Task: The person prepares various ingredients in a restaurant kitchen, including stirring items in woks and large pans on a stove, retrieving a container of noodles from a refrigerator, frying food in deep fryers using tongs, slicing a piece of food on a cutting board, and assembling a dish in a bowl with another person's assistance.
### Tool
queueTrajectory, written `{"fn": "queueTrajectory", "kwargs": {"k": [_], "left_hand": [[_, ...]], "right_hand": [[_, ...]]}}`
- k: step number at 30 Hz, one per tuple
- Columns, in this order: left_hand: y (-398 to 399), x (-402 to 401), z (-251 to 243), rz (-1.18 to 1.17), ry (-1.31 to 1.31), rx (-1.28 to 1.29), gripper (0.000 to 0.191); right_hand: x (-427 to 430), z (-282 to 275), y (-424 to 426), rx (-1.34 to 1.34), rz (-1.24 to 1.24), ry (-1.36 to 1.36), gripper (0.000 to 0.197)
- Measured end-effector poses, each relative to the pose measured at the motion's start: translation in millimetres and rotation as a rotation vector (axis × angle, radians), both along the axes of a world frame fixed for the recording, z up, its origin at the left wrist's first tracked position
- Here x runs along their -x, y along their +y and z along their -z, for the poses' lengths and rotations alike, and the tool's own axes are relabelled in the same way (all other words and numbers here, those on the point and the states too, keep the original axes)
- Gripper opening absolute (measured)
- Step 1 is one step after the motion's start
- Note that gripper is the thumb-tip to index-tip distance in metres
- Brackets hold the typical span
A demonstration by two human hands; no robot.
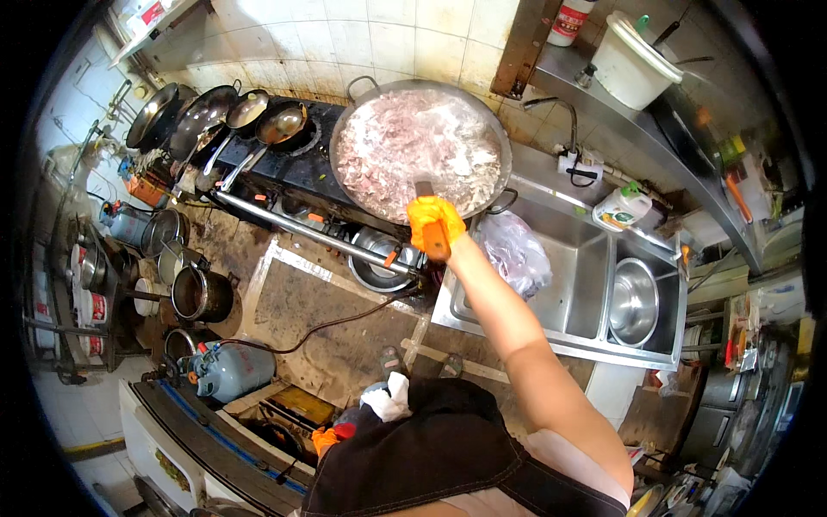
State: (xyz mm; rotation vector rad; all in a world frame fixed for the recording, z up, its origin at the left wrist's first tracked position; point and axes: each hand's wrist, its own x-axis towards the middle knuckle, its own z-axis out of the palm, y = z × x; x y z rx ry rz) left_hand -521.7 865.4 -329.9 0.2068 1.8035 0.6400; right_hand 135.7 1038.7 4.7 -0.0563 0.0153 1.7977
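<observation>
My right hand (434, 223), in an orange glove, grips the wooden handle (437, 240) of a cooking tool at the near rim of a large wok (338, 169). The tool's far end is lost among the pale, sliced meat (404, 139) and whitish foam filling the wok. Steam blurs part of the surface. Low at my left side is my left hand (325, 441), also orange-gloved and partly hidden by the black apron (413, 459). A red thing (344, 431) lies against it; whether the hand holds it cannot be made out.
Right of the wok, a plastic bag (513, 252) sits in a steel sink (568, 291) beside a steel bowl (633, 302). Several pans (203, 119) line the stove's left, behind a metal rail (310, 231). A gas cylinder (239, 371) and its hose (336, 323) occupy the floor.
</observation>
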Motion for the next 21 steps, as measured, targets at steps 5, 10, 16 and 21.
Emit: {"fn": "queueTrajectory", "kwargs": {"k": [5, 10, 16, 21], "left_hand": [[7.2, -6.2, -23.2, 0.283, 0.255, -0.036, 0.021], [17.5, -47.7, -91.1, 0.582, 0.390, -0.143, 0.021], [19.6, -42.1, -62.1, 0.628, 0.506, -0.202, 0.026], [23.2, -5.1, 18.7, 0.293, 0.074, -0.076, 0.021]], "right_hand": [[-27.7, -18.2, -13.7, 0.153, 0.346, -0.602, 0.016], [-50.2, -51.7, -46.7, 0.387, 0.169, -0.240, 0.025], [-63.1, -81.3, -68.0, 0.483, -0.031, -0.726, 0.022], [-57.7, -107.3, -84.3, 0.689, 0.102, -1.019, 0.011]]}}
